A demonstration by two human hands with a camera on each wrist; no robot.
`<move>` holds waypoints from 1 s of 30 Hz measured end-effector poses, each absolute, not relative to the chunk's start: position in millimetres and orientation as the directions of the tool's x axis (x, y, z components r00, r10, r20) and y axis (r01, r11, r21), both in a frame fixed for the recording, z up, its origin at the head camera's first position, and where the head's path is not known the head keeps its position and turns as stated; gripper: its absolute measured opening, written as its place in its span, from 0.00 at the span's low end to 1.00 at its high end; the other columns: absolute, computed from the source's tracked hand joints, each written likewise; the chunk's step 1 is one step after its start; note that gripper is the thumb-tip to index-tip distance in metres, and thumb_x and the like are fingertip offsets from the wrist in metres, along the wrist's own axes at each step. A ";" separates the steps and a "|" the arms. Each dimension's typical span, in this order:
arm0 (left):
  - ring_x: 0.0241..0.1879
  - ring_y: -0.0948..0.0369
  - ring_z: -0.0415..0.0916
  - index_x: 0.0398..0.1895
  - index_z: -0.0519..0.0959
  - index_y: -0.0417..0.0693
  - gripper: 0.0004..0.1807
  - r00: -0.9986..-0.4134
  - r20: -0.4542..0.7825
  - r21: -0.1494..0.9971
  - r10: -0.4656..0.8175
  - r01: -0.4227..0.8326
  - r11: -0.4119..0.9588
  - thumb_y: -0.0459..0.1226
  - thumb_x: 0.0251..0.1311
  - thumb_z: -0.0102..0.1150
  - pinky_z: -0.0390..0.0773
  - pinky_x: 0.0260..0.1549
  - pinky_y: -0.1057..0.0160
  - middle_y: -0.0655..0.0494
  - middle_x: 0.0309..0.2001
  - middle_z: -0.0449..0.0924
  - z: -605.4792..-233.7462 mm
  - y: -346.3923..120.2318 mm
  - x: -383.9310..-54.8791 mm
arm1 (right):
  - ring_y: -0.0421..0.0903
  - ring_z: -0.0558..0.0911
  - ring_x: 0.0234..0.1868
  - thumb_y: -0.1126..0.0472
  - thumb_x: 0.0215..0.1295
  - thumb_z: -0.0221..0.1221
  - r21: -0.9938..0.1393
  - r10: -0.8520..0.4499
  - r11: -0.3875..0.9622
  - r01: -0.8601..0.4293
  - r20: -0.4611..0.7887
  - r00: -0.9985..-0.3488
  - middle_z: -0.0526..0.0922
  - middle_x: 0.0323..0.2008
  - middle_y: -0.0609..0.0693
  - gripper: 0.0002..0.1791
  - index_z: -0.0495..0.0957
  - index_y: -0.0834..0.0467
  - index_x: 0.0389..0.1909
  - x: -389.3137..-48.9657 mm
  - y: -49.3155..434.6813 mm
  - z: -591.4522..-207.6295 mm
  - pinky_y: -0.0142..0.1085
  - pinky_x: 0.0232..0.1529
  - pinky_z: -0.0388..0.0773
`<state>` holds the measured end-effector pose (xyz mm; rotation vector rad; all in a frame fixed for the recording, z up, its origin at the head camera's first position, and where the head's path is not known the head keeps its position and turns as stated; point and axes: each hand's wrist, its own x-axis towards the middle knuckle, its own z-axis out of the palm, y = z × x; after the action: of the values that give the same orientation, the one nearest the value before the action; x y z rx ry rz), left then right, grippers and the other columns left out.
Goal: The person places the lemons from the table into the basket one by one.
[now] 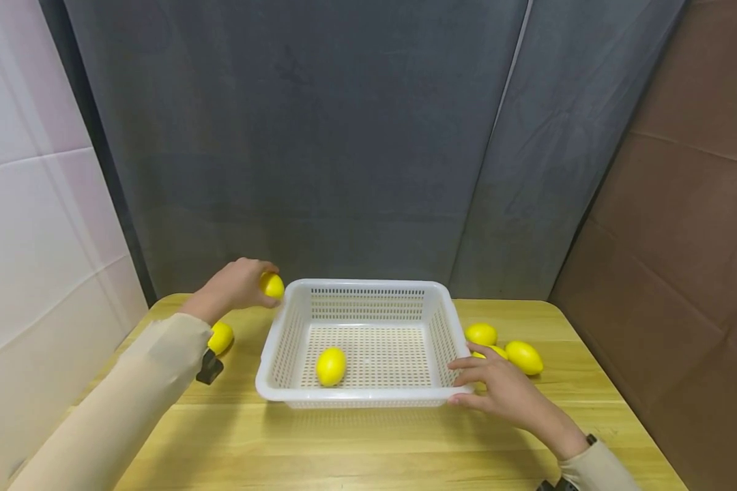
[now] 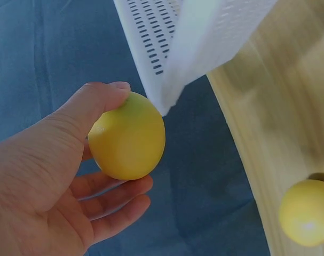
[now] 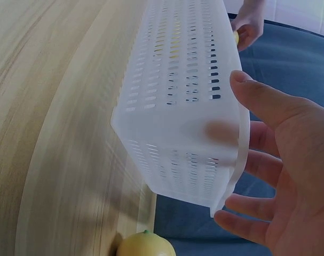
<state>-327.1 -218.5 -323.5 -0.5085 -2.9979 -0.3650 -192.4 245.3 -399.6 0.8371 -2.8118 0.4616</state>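
Observation:
My left hand (image 1: 241, 285) pinches a lemon (image 2: 128, 140) between thumb and fingers, just outside the left rim of a white plastic basket (image 1: 368, 394). In the left wrist view the thumb lies over the top of this lemon, with the fingers below it. Another lemon (image 1: 331, 367) sits inside the basket, toward the front left. At the front right corner my right hand (image 1: 500, 390) grips the basket's rim; one fingertip shows blurred through the plastic in the right wrist view. Below the left forearm, a lemon (image 1: 222, 337) lies on the table, partly covered by the sleeve.
Right of the basket, a lemon (image 1: 482, 333), a second lemon (image 1: 525, 357) and a third, half hidden behind the right hand, lie together on the wooden table (image 1: 356, 450). Grey cloth (image 1: 319, 150) hangs behind, with white cloth at the left and brown cloth (image 1: 682, 273) at the right.

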 end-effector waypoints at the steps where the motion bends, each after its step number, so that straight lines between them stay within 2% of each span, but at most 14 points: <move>1: 0.40 0.50 0.78 0.58 0.78 0.37 0.34 -0.941 0.118 0.218 0.316 0.336 0.916 0.45 0.48 0.75 0.82 0.48 0.47 0.39 0.52 0.83 -322.9 -216.7 -327.9 | 0.64 0.72 0.67 0.44 0.54 0.70 -0.243 -0.503 0.795 -0.556 0.250 -0.828 0.86 0.53 0.43 0.12 0.88 0.46 0.35 -192.3 245.4 -399.6 0.63 0.62 0.72; 8: 0.39 0.51 0.77 0.57 0.78 0.38 0.33 -0.940 0.114 0.220 0.321 0.339 0.915 0.44 0.48 0.75 0.83 0.46 0.51 0.41 0.51 0.83 -315.5 -199.3 -332.2 | 0.63 0.72 0.67 0.42 0.55 0.69 -0.242 -0.505 0.793 -0.559 0.251 -0.826 0.86 0.53 0.43 0.12 0.88 0.45 0.35 -192.5 247.1 -399.4 0.63 0.62 0.72; 30: 0.42 0.51 0.77 0.59 0.77 0.42 0.33 -0.934 0.081 0.193 0.347 0.356 0.914 0.45 0.50 0.74 0.83 0.49 0.52 0.45 0.51 0.83 -306.8 -145.3 -342.4 | 0.63 0.72 0.68 0.40 0.55 0.68 -0.235 -0.501 0.798 -0.555 0.253 -0.827 0.86 0.54 0.43 0.15 0.88 0.45 0.35 -190.4 248.1 -400.4 0.61 0.62 0.72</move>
<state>-342.4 -145.3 -306.8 -0.5565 -3.0298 -0.3181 -190.4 248.1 -400.4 0.8325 -2.8079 0.4493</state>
